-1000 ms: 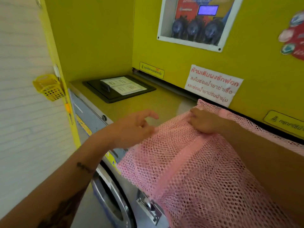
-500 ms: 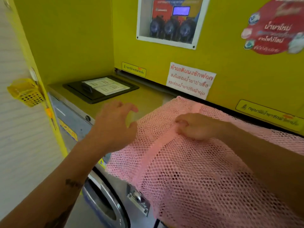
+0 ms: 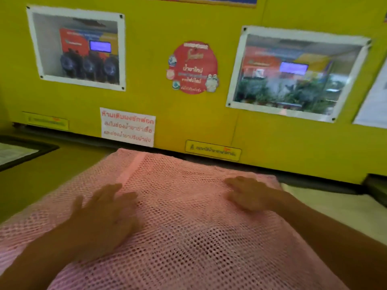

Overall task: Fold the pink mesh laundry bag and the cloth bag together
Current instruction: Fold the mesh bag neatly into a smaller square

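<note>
- The pink mesh laundry bag (image 3: 188, 216) is running off the bottom and left edges, so its near end is staying out of sight.
- The left hand (image 3: 104, 214) is smearing with motion blur, fingers hard to separate.
- The white cloth (image 3: 335, 208) is lying partly under the mesh.
- The black panel (image 3: 27, 151) is getting cropped at the left edge.
- The red round sticker (image 3: 193, 68) is reading too blurred.

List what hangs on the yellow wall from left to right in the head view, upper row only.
Left window with three dark pumps → round red sticker → right window with reflections → white sheet cut off at the edge.
</note>
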Demonstrator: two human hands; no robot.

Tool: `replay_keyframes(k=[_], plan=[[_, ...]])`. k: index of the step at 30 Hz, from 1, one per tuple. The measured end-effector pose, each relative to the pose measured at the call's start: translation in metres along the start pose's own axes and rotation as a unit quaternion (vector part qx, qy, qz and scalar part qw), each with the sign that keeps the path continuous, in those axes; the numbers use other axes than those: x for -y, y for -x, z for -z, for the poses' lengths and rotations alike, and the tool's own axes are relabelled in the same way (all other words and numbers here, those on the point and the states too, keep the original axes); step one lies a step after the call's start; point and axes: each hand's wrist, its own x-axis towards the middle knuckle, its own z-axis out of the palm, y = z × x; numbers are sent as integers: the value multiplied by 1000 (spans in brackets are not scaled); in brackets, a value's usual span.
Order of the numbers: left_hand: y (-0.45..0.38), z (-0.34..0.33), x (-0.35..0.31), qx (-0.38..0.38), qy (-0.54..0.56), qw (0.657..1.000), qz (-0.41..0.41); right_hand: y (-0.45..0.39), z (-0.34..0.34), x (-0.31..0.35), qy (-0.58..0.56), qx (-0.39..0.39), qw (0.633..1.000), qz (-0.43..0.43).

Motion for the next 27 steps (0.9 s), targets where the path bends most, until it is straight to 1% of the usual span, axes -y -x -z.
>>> replay_keyframes(k=[2,5,8,9,11,14,17,19,23,25,27], plan=[[-5,-7,-25,-11,23,999,-20,12,-12,-29,-51,-12,999,-4],[-2,-15,-76,-35,53,994,-90,29,-2,-57,-73,-85,994,19],[16,-16,-133,-40,96,980,-168,36,16,-86,-87,-148,985,30],[22,-16,-154,-35,112,976,-183,36,22,-96,-89,-158,983,31],[34,-19,-189,-16,143,968,-205,31,31,-113,-118,-151,981,20],[49,-26,-235,36,145,969,-197,11,34,-129,-163,-131,978,3],[59,-39,-272,68,135,976,-156,-8,23,-133,-167,-113,979,5],[63,-50,-284,79,124,980,-131,-18,13,-129,-160,-114,980,4],[71,-65,-302,58,82,992,-77,-26,8,-119,-118,-134,984,5],[74,-68,-305,45,80,992,-83,-24,14,-117,-70,-159,985,3],[74,-67,-307,19,92,990,-110,-20,23,-120,-8,-187,982,-9]])
